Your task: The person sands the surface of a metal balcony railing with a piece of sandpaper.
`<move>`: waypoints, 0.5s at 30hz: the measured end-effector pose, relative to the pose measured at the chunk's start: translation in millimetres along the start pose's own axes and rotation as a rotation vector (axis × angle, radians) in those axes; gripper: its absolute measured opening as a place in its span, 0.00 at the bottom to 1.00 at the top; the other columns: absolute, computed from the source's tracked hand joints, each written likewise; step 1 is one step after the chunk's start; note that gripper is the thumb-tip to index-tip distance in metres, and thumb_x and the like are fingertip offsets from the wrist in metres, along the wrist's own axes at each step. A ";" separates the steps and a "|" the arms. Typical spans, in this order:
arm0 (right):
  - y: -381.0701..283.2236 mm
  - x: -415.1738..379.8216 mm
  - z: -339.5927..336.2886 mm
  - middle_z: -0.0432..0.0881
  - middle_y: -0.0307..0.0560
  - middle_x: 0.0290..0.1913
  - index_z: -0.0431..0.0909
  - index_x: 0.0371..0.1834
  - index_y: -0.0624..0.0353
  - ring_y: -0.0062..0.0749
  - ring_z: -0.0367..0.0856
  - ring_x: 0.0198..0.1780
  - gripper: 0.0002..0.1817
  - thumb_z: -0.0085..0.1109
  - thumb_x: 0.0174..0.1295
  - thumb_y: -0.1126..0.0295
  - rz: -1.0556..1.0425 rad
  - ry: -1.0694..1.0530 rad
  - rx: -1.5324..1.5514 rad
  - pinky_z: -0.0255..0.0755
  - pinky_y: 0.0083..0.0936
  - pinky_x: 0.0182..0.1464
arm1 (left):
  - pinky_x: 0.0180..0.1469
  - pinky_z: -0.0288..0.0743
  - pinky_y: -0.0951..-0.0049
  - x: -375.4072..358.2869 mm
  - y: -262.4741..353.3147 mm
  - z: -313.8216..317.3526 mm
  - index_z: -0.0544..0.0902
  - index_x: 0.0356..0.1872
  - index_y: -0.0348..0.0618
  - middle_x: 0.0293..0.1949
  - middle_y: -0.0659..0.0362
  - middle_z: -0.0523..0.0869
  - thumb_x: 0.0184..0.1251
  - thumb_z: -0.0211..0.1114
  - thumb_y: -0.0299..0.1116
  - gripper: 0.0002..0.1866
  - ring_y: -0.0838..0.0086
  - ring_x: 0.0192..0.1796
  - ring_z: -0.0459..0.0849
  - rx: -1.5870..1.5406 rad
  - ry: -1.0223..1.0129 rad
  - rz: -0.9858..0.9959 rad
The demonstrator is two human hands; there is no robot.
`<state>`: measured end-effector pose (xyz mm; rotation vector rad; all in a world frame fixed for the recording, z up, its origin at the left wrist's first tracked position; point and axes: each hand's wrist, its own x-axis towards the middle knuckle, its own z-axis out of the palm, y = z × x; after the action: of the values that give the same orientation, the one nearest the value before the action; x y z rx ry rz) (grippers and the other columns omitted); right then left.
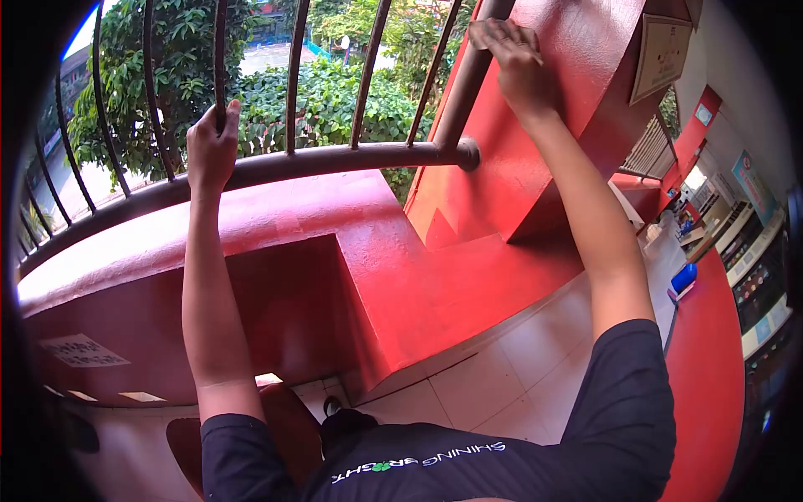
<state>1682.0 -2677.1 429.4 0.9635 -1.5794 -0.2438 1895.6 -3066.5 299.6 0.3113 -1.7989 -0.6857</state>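
My left hand [212, 151] is closed round one thin vertical bar [220, 58] of a dark metal railing, just above the bottom rail [326, 159]. Higher up on the right, my right hand [517, 63] lies across the thick end post [462, 105] of the same railing, its fingers bent over it and the tips reaching its far side. The palm side of this hand is hidden. Right beside the post stands a glossy red pillar [552, 75].
Below the railing runs a red ledge [368, 226] with a stepped recess. A paper sheet [84, 350] is on the red wall at left. A framed notice [662, 57] hangs on the pillar. At right, a blue object [684, 277] stands by a red curved surface [711, 368].
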 end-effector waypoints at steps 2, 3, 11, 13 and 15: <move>-5.9 -0.8 4.4 0.84 0.39 0.67 0.86 0.60 0.52 0.33 0.75 0.75 0.19 0.54 0.68 0.71 0.009 0.048 -0.063 0.64 0.37 0.80 | 0.29 0.63 0.60 1.7 -5.5 1.2 0.82 0.31 0.36 0.17 0.55 0.74 0.80 0.61 0.49 0.24 0.71 0.22 0.69 -0.011 -0.010 0.002; -19.2 -22.0 13.7 0.84 0.39 0.67 0.86 0.60 0.52 0.33 0.75 0.75 0.19 0.54 0.68 0.71 0.019 0.037 -0.049 0.64 0.37 0.80 | 0.29 0.63 0.60 3.1 -10.3 0.7 0.82 0.31 0.36 0.17 0.55 0.74 0.80 0.61 0.49 0.24 0.71 0.22 0.69 0.001 -0.025 -0.001; -16.5 -29.6 8.3 0.83 0.37 0.67 0.85 0.61 0.50 0.34 0.77 0.73 0.20 0.51 0.69 0.75 0.115 0.095 0.197 0.66 0.34 0.80 | 0.30 0.65 0.60 2.0 -8.6 2.2 0.81 0.29 0.37 0.17 0.56 0.76 0.79 0.62 0.49 0.24 0.72 0.22 0.70 0.012 0.012 0.016; -40.0 -56.3 20.2 0.83 0.38 0.67 0.84 0.62 0.49 0.35 0.76 0.73 0.21 0.51 0.69 0.76 -0.357 -0.187 0.082 0.66 0.31 0.80 | 0.30 0.66 0.60 3.1 -10.4 1.9 0.81 0.29 0.37 0.17 0.56 0.76 0.79 0.62 0.49 0.24 0.71 0.22 0.71 0.018 -0.017 0.003; -40.3 -63.9 25.1 0.83 0.38 0.68 0.83 0.63 0.51 0.35 0.75 0.74 0.21 0.52 0.69 0.75 -0.466 -0.387 0.261 0.66 0.31 0.80 | 0.30 0.66 0.62 2.7 -12.3 1.6 0.81 0.29 0.38 0.17 0.57 0.77 0.79 0.62 0.50 0.24 0.72 0.22 0.72 0.002 -0.023 0.019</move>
<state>1673.7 -2667.4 350.8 1.5607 -1.7424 -0.5861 1891.7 -3077.3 294.1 0.2882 -1.8227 -0.6768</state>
